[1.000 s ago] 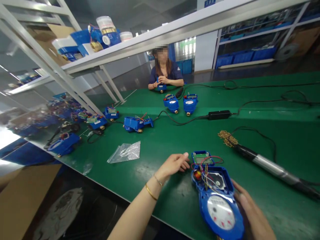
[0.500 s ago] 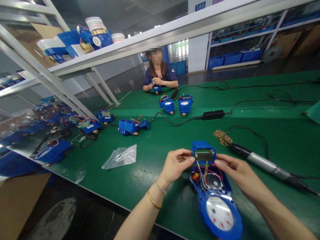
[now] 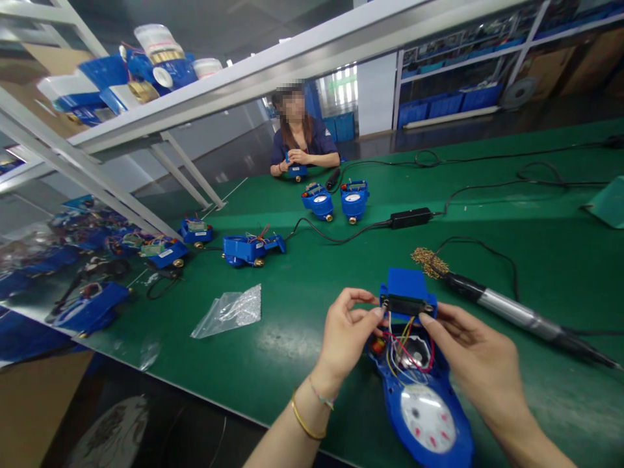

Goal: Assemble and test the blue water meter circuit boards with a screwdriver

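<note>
In the head view, the left hand [image 3: 347, 335] and right hand [image 3: 475, 354] each pinched an end of the blue cover [image 3: 407, 294], lifted over the water meter [image 3: 422, 396] at six o'clock. Seating it seemingly called for tucking the wires [image 3: 402, 344]. One screwdriver [image 3: 511, 312] lay at three o'clock; two meters [image 3: 336, 200] stood at twelve.

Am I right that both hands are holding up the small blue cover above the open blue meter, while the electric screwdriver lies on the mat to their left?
Not quite: the head view shows the electric screwdriver lying to their right; the rest stands.
</note>
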`<state>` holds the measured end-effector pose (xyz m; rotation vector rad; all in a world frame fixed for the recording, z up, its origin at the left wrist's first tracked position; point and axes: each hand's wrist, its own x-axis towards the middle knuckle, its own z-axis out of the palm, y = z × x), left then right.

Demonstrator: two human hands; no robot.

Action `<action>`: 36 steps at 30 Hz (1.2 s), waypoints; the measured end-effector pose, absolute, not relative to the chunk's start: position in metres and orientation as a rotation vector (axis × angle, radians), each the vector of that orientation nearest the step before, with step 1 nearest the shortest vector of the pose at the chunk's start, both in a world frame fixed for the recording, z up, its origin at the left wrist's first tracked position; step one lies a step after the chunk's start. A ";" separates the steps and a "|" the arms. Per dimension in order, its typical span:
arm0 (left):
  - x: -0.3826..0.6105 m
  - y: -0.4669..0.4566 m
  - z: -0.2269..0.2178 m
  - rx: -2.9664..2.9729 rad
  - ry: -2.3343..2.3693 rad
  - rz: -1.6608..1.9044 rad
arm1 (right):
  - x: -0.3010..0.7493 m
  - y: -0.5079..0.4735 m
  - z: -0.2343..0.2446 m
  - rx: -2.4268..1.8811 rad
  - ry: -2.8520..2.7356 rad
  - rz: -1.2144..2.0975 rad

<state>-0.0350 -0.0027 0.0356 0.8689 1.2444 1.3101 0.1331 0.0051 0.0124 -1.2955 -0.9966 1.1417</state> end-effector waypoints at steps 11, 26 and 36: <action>-0.030 -0.013 0.040 0.831 1.417 1.187 | 0.127 0.000 0.003 -1.314 -1.130 0.912; -0.036 -0.012 0.040 0.851 1.337 1.136 | 0.127 -0.003 0.008 -1.253 -0.980 0.996; -0.045 -0.003 0.056 0.726 1.215 0.935 | 0.125 -0.003 0.007 -1.296 -0.962 0.979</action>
